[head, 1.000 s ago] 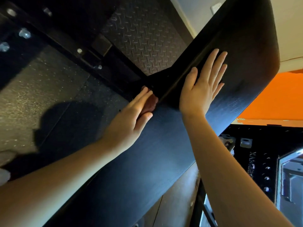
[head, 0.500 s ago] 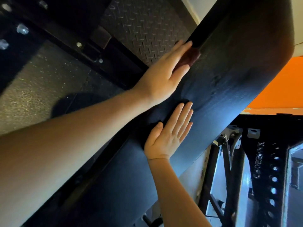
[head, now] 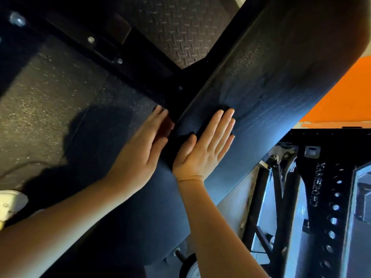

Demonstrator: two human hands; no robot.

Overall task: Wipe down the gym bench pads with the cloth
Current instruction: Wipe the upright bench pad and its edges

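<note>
on bench pad (head: pixel 281 87), right hand (head: pixel 202 155) fingers (head: pixel 219 125) flat

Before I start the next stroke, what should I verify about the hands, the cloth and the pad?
1. Cloth under the left hand: ok, a dark reddish patch shows beneath its fingers.
2. Left hand flat on the side edge of the bench pad: ok, fingers straight, pressing the cloth.
3. Right hand bracing the pad: ok, it lies flat on the top surface with straight fingers.
4. Hands apart: ok, a strip of pad shows between the thumbs.
5. How much cloth is spread out: cannot tell, the hand hides most of it.
6. Pad already clean: cannot tell, the surface is too dark.
</note>
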